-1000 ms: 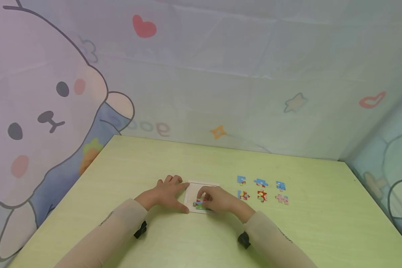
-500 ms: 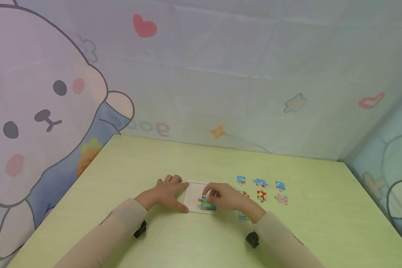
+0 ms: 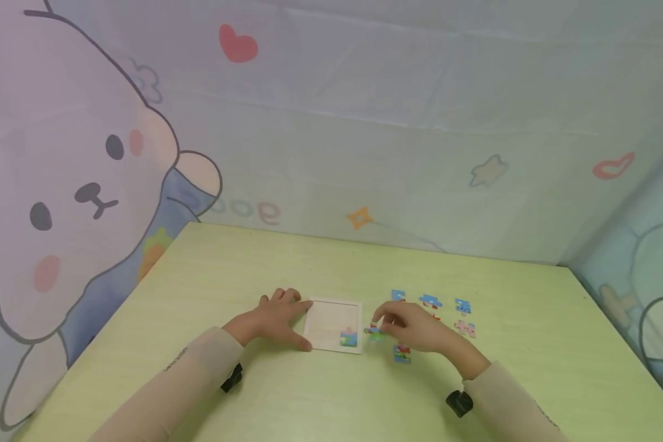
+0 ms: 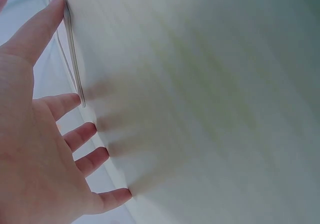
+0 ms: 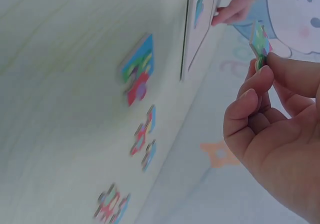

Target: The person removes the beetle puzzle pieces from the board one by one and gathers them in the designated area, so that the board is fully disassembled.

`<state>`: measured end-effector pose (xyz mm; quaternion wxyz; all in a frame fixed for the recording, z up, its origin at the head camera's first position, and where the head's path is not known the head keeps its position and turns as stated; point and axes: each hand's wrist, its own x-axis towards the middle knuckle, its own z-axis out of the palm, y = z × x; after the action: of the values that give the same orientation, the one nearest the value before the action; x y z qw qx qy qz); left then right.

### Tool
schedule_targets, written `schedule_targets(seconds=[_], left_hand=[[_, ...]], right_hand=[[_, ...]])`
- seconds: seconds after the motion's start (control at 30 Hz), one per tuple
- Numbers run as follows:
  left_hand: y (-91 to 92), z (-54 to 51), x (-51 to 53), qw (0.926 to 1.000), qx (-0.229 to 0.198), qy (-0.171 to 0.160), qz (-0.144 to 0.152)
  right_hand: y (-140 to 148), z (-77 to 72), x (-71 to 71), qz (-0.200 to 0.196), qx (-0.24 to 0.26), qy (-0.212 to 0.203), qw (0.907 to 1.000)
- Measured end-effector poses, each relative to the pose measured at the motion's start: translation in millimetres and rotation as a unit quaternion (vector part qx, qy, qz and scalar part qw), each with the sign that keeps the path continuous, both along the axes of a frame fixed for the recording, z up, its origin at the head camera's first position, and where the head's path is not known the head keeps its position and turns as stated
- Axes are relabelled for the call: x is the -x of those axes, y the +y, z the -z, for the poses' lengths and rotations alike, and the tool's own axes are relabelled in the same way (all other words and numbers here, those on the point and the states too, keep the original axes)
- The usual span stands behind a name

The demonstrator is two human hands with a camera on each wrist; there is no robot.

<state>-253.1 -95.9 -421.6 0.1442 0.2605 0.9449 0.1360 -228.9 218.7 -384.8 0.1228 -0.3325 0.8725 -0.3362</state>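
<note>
My left hand (image 3: 279,319) lies with spread fingers beside a square wooden puzzle tray (image 3: 325,319), its thumb and index finger touching the tray's left edge. One puzzle piece (image 3: 348,337), pink, green and blue, lies in the tray's lower right corner. Just off the right side of the tray, my right hand (image 3: 414,325) pinches another puzzle piece (image 5: 260,41) between thumb and fingers, raised above the table. The right wrist view shows this piece with green and red on it. Beneath the right hand lies a blue, red and green piece (image 3: 402,354).
More loose pieces lie right of the tray: blue ones (image 3: 430,301) in the back row and a pink one (image 3: 465,328) in front. The right hand partly covers some. A printed cloth (image 3: 331,123) hangs behind the table (image 3: 226,264).
My right hand has moved right, from over the tray to beside it, carrying the pinched piece along. The corner piece in the tray is now uncovered. My left hand stays in place.
</note>
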Motion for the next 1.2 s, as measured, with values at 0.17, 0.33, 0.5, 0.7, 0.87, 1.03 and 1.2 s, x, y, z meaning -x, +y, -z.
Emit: schedule_targets(seconds=[0.17, 0.33, 0.5, 0.7, 0.87, 1.03, 1.2], left_hand=[[0.6, 0.6, 0.5, 1.0, 0.004, 0.003, -0.003], [-0.3, 1.2, 0.8, 1.0, 0.004, 0.002, -0.006], [-1.7, 1.2, 1.0, 1.0, 0.003, 0.0, -0.005], [-3.1, 1.9, 1.9, 1.0, 0.002, 0.003, -0.006], [-2.2, 2.4, 2.7, 1.0, 0.006, 0.006, -0.003], [-1.5, 3.5, 3.0, 1.0, 0.007, 0.004, -0.002], [-1.0, 4.4, 2.3, 1.0, 0.008, 0.002, -0.003]], right_hand=[[24, 4.3, -8.1, 0.017, 0.006, -0.003, 0.9998], [46, 11.9, -14.5, 0.045, 0.003, 0.006, 0.999], [60, 17.0, -17.3, 0.071, -0.005, 0.003, 0.9975], [74, 23.0, -14.3, 0.086, -0.024, 0.003, 0.996], [85, 28.8, -11.7, 0.085, -0.03, -0.013, 0.9959], [88, 29.2, -11.4, 0.079, -0.038, -0.032, 0.9956], [89, 30.3, -12.3, 0.079, -0.053, -0.036, 0.9948]])
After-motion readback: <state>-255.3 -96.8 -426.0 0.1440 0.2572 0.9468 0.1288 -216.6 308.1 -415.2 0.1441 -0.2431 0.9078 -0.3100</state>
